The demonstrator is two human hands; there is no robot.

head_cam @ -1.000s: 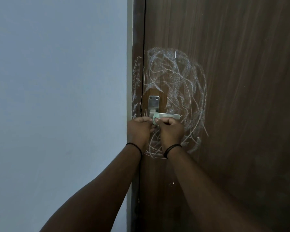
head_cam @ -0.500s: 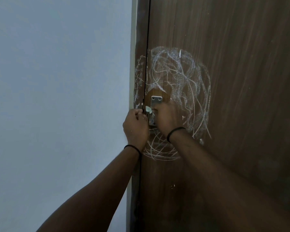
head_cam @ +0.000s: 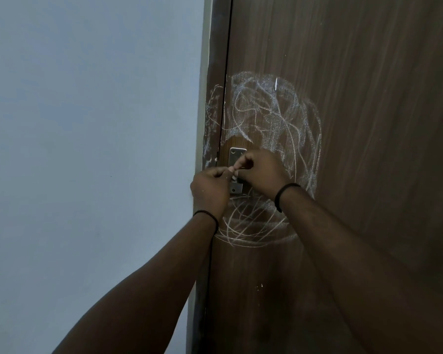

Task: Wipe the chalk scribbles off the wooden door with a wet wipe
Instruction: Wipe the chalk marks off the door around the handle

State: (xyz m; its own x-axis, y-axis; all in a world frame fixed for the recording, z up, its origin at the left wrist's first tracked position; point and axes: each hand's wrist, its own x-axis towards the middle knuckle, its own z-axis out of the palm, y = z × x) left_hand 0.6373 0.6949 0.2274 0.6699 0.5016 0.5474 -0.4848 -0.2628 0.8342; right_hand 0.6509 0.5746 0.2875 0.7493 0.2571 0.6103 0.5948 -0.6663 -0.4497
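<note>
While both hands work at the latch, I record the wooden door filling the view behind and to the right of the fingers, its grain running top to bottom. To the left of the fingers stands a pale wall, with the dark door frame between wall and door. Chalk scribbles spread in a rough oval above, right of and below the fingers, and fainter marks cross onto the frame to the upper left of them. A metal latch plate sits directly behind the fingers, its top and bottom edges showing.

I see the left hand curled, its fingers pinched together at the plate. The right hand is likewise curled, fingers pinched just above and touching those of the left. A small pale scrap, possibly the wet wipe, shows just under the fingertips; I cannot tell which hand grips it, nor confirm what it is. A dark band circles the right wrist below the fingers; another band circles the left.
</note>
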